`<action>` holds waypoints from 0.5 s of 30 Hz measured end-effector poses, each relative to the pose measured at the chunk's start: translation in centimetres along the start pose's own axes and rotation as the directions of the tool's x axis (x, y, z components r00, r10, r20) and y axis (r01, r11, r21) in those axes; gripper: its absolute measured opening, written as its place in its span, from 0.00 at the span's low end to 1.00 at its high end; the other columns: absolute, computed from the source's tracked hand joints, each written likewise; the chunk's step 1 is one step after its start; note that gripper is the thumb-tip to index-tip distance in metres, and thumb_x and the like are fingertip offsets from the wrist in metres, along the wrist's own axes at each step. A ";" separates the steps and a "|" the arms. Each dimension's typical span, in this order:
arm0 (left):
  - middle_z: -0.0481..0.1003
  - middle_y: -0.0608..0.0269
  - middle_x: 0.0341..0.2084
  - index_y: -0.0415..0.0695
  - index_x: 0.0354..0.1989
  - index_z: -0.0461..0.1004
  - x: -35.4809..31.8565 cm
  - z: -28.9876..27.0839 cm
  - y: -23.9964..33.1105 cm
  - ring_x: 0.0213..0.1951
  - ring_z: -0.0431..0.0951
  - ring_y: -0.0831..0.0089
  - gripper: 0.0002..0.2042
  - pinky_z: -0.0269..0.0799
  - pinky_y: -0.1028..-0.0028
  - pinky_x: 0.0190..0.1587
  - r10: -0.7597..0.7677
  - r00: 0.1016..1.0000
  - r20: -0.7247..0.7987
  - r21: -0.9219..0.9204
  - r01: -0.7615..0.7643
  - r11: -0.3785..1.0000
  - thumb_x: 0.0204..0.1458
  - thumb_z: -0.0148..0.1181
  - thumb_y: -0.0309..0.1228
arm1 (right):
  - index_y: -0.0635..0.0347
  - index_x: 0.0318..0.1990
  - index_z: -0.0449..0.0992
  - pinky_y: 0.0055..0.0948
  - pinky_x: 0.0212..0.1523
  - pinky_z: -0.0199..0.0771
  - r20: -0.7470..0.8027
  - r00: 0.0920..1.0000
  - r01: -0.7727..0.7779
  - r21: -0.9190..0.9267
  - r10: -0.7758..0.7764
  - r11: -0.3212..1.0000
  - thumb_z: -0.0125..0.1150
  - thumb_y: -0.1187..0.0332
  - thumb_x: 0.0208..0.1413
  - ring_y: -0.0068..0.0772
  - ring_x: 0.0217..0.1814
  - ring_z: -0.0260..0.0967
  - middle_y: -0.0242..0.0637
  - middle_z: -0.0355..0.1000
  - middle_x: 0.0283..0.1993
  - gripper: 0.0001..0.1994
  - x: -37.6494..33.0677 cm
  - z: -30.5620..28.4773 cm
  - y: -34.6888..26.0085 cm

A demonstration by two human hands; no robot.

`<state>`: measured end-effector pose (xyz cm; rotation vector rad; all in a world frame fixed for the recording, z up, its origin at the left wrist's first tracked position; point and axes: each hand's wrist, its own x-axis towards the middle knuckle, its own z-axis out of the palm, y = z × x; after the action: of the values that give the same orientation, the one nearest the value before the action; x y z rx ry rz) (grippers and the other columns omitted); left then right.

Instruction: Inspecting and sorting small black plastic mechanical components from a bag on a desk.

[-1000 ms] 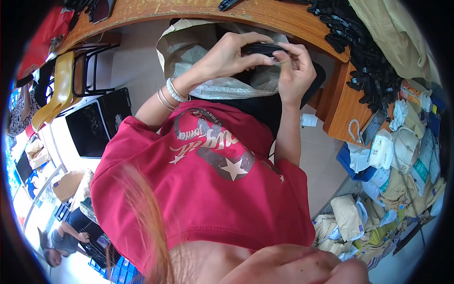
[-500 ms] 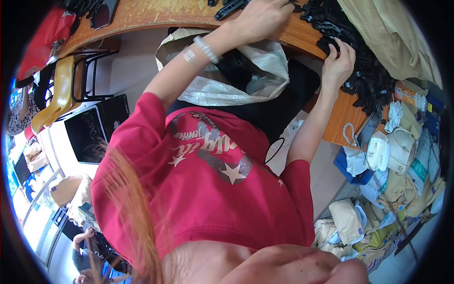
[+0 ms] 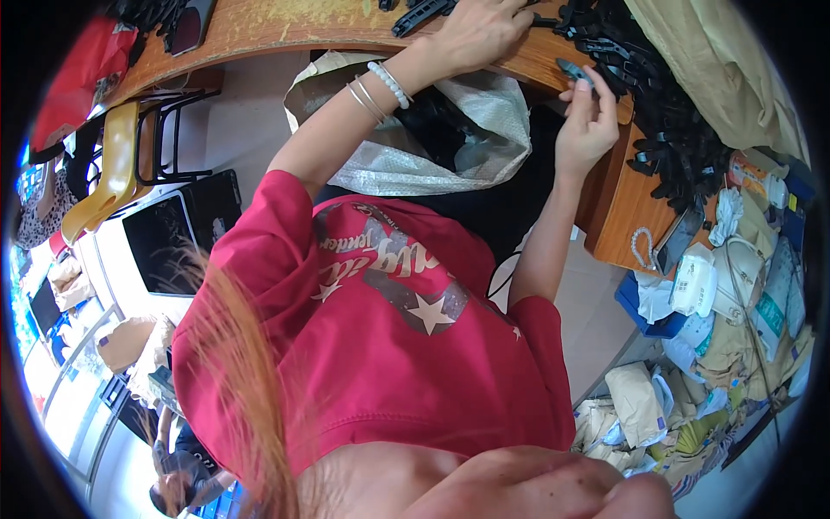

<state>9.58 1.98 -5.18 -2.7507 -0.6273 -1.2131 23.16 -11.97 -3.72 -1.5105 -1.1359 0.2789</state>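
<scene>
Right hand pinches a dark part beside the black pile; left hand is over the desk, grip unclear. Picking up seems the step, calling next for a steady pinch

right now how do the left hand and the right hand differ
The left hand is back-up over the tabletop, its grip hidden; the right hand visibly holds a small dark piece. The left hand has bracelets at its wrist; the right hand has none. Both hands are ungloved.
</scene>
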 end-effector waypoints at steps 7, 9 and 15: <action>0.68 0.48 0.29 0.33 0.34 0.66 0.3 -3.9 2.7 0.31 0.72 0.54 0.04 0.69 0.68 0.32 -0.576 0.754 0.316 -0.679 0.604 0.418 0.50 0.53 0.18 | 0.72 0.45 0.74 0.18 0.27 0.73 0.057 0.974 -0.226 0.243 0.219 0.943 0.56 0.76 0.57 0.24 0.26 0.74 0.42 0.75 0.30 0.10 -1.2 0.2 0.0; 0.70 0.49 0.27 0.32 0.36 0.69 -0.7 -4.0 2.7 0.32 0.74 0.52 0.07 0.70 0.68 0.32 -0.582 0.551 0.598 -0.769 0.599 -0.223 0.49 0.55 0.19 | 0.74 0.46 0.73 0.20 0.29 0.75 0.220 0.954 -0.283 0.427 0.205 0.859 0.57 0.77 0.56 0.27 0.29 0.75 0.45 0.76 0.31 0.11 -1.0 0.2 -0.6; 0.78 0.59 0.30 0.37 0.41 0.79 -2.7 -2.1 2.7 0.31 0.77 0.80 0.14 0.74 0.82 0.30 -0.435 0.697 0.570 -0.762 0.647 0.039 0.53 0.62 0.36 | 0.73 0.43 0.75 0.22 0.33 0.76 0.294 0.952 -0.205 0.420 0.082 0.884 0.59 0.79 0.54 0.28 0.32 0.75 0.45 0.75 0.37 0.09 -0.9 0.2 -1.6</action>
<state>7.60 -1.89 -5.38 -3.7960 -1.5845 -2.0382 21.77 -12.73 -2.82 -1.1648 -1.0748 0.8158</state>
